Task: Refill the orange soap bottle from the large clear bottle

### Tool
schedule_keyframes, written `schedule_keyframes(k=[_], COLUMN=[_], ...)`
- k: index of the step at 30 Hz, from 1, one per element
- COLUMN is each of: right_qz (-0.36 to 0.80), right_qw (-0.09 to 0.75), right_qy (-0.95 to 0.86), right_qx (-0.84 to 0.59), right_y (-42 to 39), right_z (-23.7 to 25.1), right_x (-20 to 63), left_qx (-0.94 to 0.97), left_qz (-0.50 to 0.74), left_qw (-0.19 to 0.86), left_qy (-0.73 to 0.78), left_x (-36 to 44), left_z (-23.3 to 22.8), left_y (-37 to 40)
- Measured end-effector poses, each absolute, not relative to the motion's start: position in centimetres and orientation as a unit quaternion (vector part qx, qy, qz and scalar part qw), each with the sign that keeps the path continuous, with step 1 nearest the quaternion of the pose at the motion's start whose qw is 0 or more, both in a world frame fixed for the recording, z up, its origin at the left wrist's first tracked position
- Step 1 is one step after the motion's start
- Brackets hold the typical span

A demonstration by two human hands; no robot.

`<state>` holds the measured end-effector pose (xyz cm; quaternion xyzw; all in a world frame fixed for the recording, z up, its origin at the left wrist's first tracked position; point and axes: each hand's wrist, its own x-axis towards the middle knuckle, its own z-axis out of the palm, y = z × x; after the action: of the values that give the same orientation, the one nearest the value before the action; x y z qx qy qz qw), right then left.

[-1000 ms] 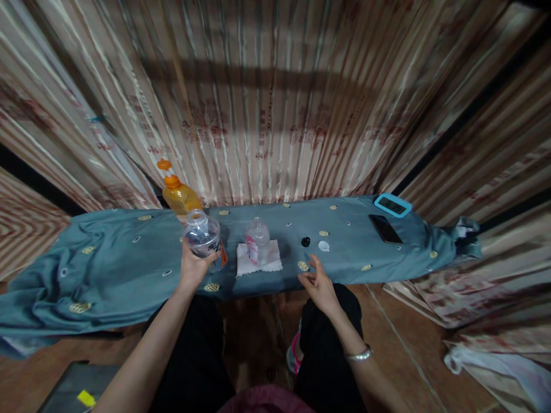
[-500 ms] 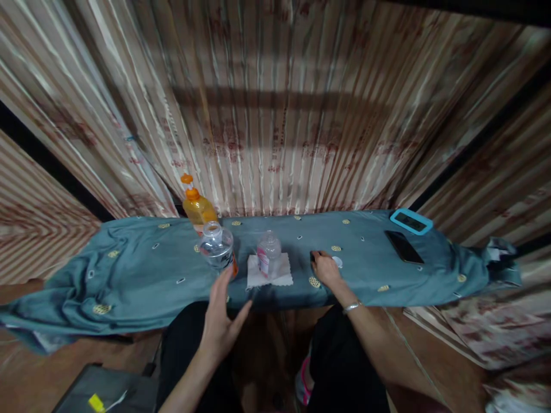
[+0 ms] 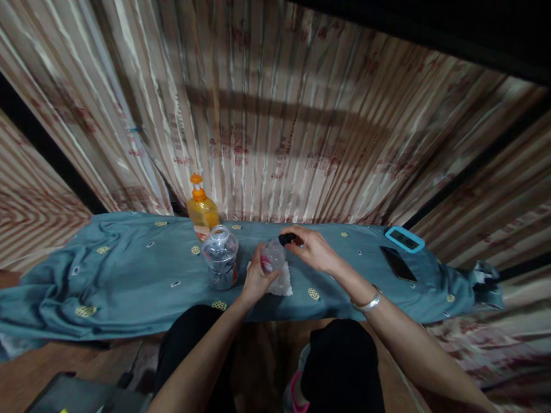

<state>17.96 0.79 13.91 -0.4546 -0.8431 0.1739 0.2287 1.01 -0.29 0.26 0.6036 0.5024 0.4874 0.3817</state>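
My left hand [image 3: 255,281] is wrapped round a small clear plastic bottle [image 3: 274,255] with a pink label, above a white cloth [image 3: 283,282]. Between the fingers of my right hand [image 3: 314,248] is a small black object [image 3: 286,238], held at the bottle's upper right by its mouth. Whether the two touch, I cannot tell. Left of my left hand stands a larger clear plastic bottle [image 3: 221,261], uncapped. Behind it is an orange-topped pump bottle [image 3: 203,212] of yellow liquid.
A blue-framed digital clock [image 3: 404,240] and a black phone [image 3: 398,264] lie at the right of the narrow table, which a green patterned cloth [image 3: 142,269] covers. Striped curtains [image 3: 258,143] hang behind it. A dark stool or box [image 3: 81,396] is at lower left.
My left hand has moved right from near the large bottle and taken hold of the small bottle. My right hand has lifted the black object and brought it left to the bottle's mouth.
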Motion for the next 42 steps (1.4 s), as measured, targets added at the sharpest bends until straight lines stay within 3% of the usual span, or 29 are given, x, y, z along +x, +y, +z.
schedule_keyframes(k=[9,20,26,42], right_qz=[0.114,-0.008,-0.048,-0.002], right_qw=[0.036,-0.135,-0.150,-0.151], right_qy=[-0.918,-0.882,-0.879,-0.902], right_qx=[-0.378,-0.451,-0.451,-0.405], right_y=[2.3,2.6,2.7,2.7], right_z=[16.8,18.1,18.3,18.1], right_x=[15.8,13.8,13.2,13.7], left_qx=[0.630,0.650,0.644,0.645], left_qz=[0.478,0.495,0.489,0.506], left_qw=[0.380,0.357,0.363,0.365], left_qy=[0.480,0.452,0.463,0.441], left_x=[0.8,0.9,0.8,1.0], left_z=[0.0,-0.4,-0.4,-0.4], left_y=[0.0,-0.1,0.0,0.0])
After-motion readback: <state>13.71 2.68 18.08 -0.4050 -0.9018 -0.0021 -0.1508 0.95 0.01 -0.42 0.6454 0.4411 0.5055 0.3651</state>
